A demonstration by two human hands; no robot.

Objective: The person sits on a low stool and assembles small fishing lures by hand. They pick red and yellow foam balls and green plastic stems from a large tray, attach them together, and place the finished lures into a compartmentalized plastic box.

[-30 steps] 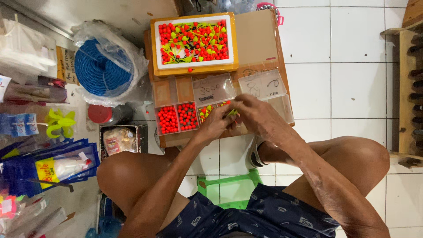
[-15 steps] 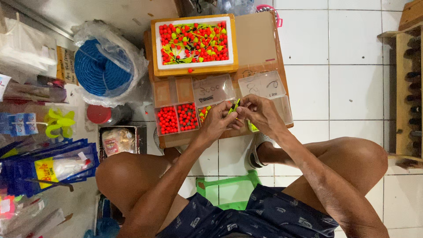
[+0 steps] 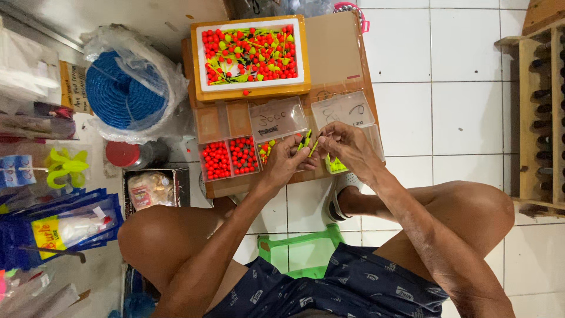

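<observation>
The person is sitting on a low green stool (image 3: 306, 250) with both knees spread, and both hands are working above the near edge of a brown cardboard box (image 3: 338, 50) that is serving as a small table on the white tiled floor (image 3: 465, 112).

The left hand (image 3: 288, 160) is pinching a thin yellow-green float stick (image 3: 306, 139) between the thumb and the first fingers; the other fingers are curled in. The right hand (image 3: 347, 144) is just beside it, with the fingertips pressed together on the other end of the same small piece, so the two hands are almost touching. What exactly the right fingertips are gripping is too small to tell.

Under the hands, a clear compartment box (image 3: 235, 126) is lying along the near edge of the cardboard box; its left compartments are holding red beads (image 3: 229, 159). At the far edge, a white foam tray (image 3: 250, 56) in an orange frame is holding many red and yellow-green floats.

To the left of the cardboard box, a coil of blue rope (image 3: 120, 94) in a plastic bag is lying on the floor. A wooden rack (image 3: 538, 123) is standing at the right.
</observation>
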